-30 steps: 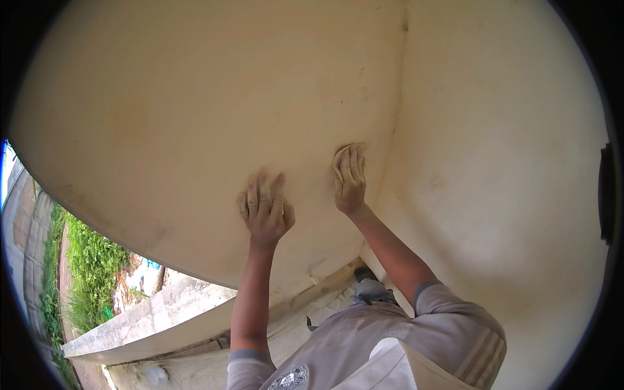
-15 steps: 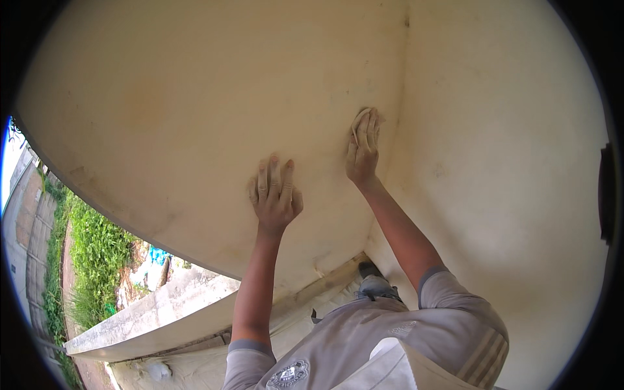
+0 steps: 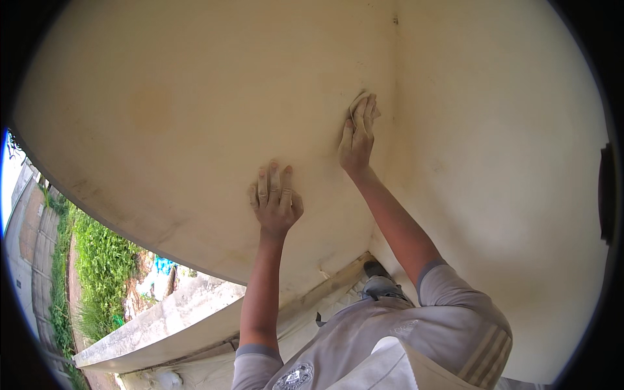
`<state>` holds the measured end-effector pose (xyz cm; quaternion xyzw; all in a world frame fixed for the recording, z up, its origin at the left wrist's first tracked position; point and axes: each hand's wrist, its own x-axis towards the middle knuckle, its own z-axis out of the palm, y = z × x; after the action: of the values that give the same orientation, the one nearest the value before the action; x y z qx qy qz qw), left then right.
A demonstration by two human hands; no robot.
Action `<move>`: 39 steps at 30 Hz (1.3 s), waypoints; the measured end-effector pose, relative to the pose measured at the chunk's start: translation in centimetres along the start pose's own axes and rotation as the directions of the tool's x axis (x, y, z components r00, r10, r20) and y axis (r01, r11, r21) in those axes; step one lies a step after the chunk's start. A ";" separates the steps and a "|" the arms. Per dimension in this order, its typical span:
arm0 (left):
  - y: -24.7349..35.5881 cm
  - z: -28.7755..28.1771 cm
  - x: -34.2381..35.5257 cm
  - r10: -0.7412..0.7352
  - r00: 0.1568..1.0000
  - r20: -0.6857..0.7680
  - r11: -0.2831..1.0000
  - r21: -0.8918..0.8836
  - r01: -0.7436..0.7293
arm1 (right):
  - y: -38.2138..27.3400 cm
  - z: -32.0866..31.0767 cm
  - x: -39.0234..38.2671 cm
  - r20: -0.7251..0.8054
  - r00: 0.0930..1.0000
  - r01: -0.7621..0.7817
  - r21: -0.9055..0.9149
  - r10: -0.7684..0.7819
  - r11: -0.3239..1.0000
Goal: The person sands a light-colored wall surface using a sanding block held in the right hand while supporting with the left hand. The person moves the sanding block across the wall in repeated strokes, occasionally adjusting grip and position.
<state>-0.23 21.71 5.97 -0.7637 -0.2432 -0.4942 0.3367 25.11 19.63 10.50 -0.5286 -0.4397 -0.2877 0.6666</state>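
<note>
My left hand (image 3: 275, 198) lies with its fingers spread against the cream wall (image 3: 195, 130), holding nothing. Higher and to the right, my right hand (image 3: 356, 146) presses a folded, pale sheet of sandpaper (image 3: 355, 104) to the same wall, close to the inside corner. Its fingers lie over the sheet, whose curled edge shows at their left; the side against the wall is hidden. Pale dust coats both hands.
A second wall (image 3: 494, 162) meets the first at a corner on the right. Below runs a concrete ledge (image 3: 175, 312), with a crumpled pale sheet (image 3: 214, 374) under it. Outside at left are green plants (image 3: 104, 273), scattered rubbish (image 3: 155, 279) and a block wall (image 3: 40, 266).
My right hand has moved slightly up and left along the wall with the sandpaper. My left hand stays at nearly the same spot. The view has shifted a little.
</note>
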 end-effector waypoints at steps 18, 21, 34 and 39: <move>-0.2 0.3 0.0 -0.018 1.000 -0.021 1.000 0.025 0.018 | 0.4 0.1 16.4 -0.129 0.991 -0.041 0.025 0.044 0.999; -0.2 0.3 -0.1 -0.022 0.999 -0.023 1.000 0.017 0.022 | 2.5 -0.4 9.8 -0.176 0.984 0.000 -0.116 -0.020 0.993; 0.0 0.5 -0.1 -0.029 0.999 -0.025 0.999 0.016 0.030 | 1.2 -1.1 10.8 -0.125 0.992 -0.018 -0.096 0.006 0.995; 0.8 0.7 0.9 -0.048 0.998 -0.041 0.999 -0.014 0.047 | 7.1 -3.0 -5.6 -0.127 0.957 -0.283 -0.214 0.260 0.935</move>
<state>1.13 21.76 6.32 -0.7496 -0.2511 -0.5192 0.3249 29.50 18.23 2.17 -0.6434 -0.2932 -0.2670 0.6548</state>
